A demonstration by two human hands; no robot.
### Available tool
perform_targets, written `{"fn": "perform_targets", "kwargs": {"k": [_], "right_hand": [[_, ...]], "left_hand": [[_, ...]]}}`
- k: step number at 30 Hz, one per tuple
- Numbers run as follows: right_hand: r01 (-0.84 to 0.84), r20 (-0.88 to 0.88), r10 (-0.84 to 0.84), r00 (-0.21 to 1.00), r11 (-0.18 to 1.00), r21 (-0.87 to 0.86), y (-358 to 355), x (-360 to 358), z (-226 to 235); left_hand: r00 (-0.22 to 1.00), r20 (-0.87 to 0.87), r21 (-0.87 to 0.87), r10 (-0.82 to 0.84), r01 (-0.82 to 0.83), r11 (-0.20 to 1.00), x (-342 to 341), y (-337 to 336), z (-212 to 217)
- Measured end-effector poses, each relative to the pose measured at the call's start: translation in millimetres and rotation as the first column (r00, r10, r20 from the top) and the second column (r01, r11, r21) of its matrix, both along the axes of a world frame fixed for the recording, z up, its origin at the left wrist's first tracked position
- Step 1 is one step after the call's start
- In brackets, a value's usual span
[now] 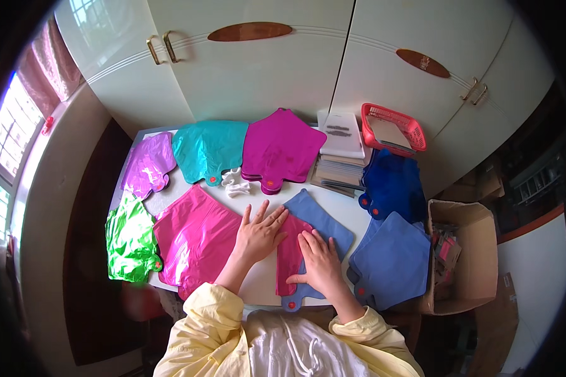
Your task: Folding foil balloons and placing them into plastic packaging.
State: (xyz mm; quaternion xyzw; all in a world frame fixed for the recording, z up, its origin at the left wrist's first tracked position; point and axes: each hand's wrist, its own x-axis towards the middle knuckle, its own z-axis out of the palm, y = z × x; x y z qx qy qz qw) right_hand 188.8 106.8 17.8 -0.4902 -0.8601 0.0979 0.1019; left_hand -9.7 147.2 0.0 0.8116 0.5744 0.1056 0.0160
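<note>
My left hand (261, 234) lies with its fingers stretched out at the upper left edge of a folded pink piece (288, 267), which looks like shiny film. Spread flat, my right hand (321, 264) presses on the right side of the same piece, its thumb reaching across it. Beneath the pink piece is a flat matte blue, angular piece (324, 220) with a rounded tab and red dot at its near end. Left of my hands spreads a pile of glossy pink pieces (192, 235). Blue pieces (393, 257) are stacked at the right.
Green (132, 239), purple (149, 164), teal (210, 147), magenta (283, 147) and dark blue (393, 185) piles ring the white table. Stacked cards (338, 171), a white box (341, 135) and a red basket (393, 119) stand behind. A cardboard box (465, 251) adjoins the right edge.
</note>
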Motion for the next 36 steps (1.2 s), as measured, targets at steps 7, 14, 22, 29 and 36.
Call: {"fn": "perform_targets", "kwargs": {"k": [7, 14, 22, 29, 36], "right_hand": [[-0.126, 0.009, 0.126, 0.992, 0.991, -0.033, 3.1, -4.8, 0.3], [-0.132, -0.037, 0.13, 0.991, 0.987, -0.087, 5.2, -5.1, -1.2], [-0.135, 0.039, 0.139, 0.99, 0.987, -0.086, 5.1, -6.2, -2.4], [-0.155, 0.097, 0.164, 0.982, 0.984, -0.093, 4.6, -3.5, 1.2], [-0.166, 0.075, 0.173, 0.982, 0.983, -0.083, 4.0, -2.7, 1.7]], "left_hand": [[0.993, -0.079, 0.042, 0.084, -0.081, 0.996, -11.6, -22.1, 4.7], [0.986, -0.102, -0.171, -0.131, 0.112, 0.979, -22.1, -31.2, 26.5], [0.97, -0.128, -0.24, -0.208, 0.173, 0.955, -7.8, -64.7, 30.2], [0.968, -0.139, -0.254, -0.211, 0.171, 0.952, -7.9, -54.4, 32.1], [0.994, -0.07, -0.218, -0.082, 0.065, 0.974, -17.8, -23.7, 23.0]]}}
